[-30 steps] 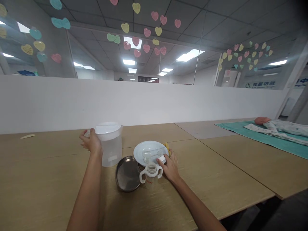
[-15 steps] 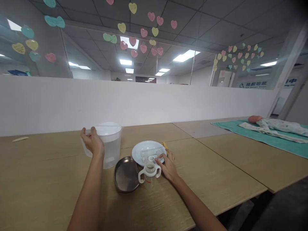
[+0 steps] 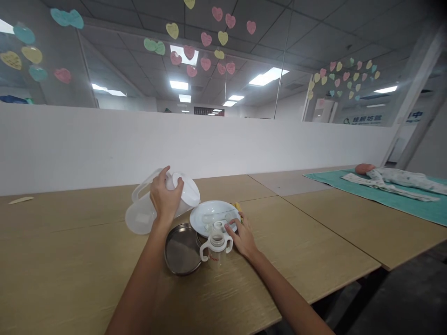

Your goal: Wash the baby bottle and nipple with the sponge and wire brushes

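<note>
My left hand grips a translucent plastic pitcher with a white lid. The pitcher is tilted, its lidded end toward a white bowl; whether liquid flows is too faint to tell. My right hand is closed at the bowl's right rim, thumb on the near side. Clear pieces and a white ring lie in the bowl. Just in front stands a clear baby bottle, uncapped, with two white handles. A metal dish sits left of the bottle, partly behind it.
Something yellow shows behind the bowl's right rim. To the far right a baby doll in white clothes lies on a green mat. A flat pale piece lies at the far left. Behind the wooden table rises a white wall.
The pitcher has gone from upright to tilted rightward, with its lidded end now near the bowl. My left hand has moved right and up with it. My right hand stays at the bowl rim.
</note>
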The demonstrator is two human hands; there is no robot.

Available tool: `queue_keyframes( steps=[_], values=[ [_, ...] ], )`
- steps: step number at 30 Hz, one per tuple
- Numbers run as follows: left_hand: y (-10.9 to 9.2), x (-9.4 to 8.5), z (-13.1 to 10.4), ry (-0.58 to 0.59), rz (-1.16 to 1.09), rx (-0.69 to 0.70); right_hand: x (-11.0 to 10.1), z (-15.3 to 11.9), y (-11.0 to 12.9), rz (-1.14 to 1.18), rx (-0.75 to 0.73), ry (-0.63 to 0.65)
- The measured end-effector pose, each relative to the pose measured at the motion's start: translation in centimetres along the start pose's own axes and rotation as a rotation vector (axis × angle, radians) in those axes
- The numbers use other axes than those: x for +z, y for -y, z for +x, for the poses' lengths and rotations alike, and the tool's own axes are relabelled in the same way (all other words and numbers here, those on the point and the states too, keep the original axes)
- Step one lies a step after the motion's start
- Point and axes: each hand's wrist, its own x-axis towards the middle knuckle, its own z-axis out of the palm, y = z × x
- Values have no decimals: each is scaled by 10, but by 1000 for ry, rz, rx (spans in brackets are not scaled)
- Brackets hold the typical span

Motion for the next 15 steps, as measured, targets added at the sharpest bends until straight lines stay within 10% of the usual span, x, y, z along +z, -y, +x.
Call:
queue_keyframes(
  steps=[15],
  values=[
    [-14, 2, -8, 132, 103, 146, -1, 0, 1, 35, 15, 32]
  ],
)
